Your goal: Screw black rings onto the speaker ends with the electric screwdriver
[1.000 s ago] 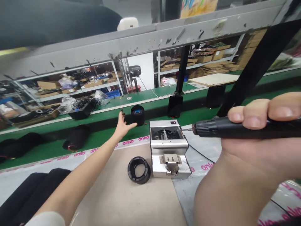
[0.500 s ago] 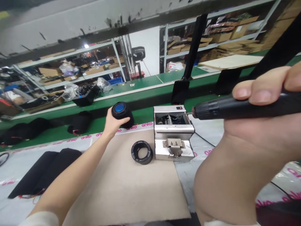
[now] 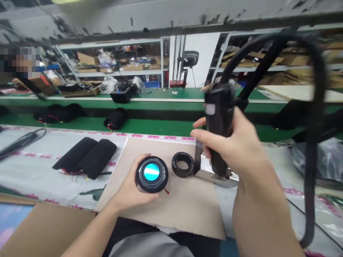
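Observation:
My left hand (image 3: 128, 194) is wrapped around a black cylindrical speaker (image 3: 139, 175) over the cardboard sheet. Its shiny blue end disc faces up, and a short red wire pokes out at its lower right. In my right hand (image 3: 238, 142) is a black electric screwdriver (image 3: 219, 121), held with its cord end up; its tip is hidden. A loose black ring (image 3: 175, 167) lies on the cardboard between the hands. The silver metal screw feeder box (image 3: 229, 181) sits behind the screwdriver and is largely covered by it and my hand.
Two black fabric tubes (image 3: 77, 151) with wires lie at left on the white sheeting. More black pieces (image 3: 116, 117) rest on the green bench behind. The thick screwdriver cord (image 3: 312, 160) loops down at right. A cardboard box (image 3: 48, 228) stands at lower left.
My left hand has brought the speaker from the green bench edge nearer to me, over the cardboard. My right hand has turned the screwdriver from level to upright, moving it in front of the metal box.

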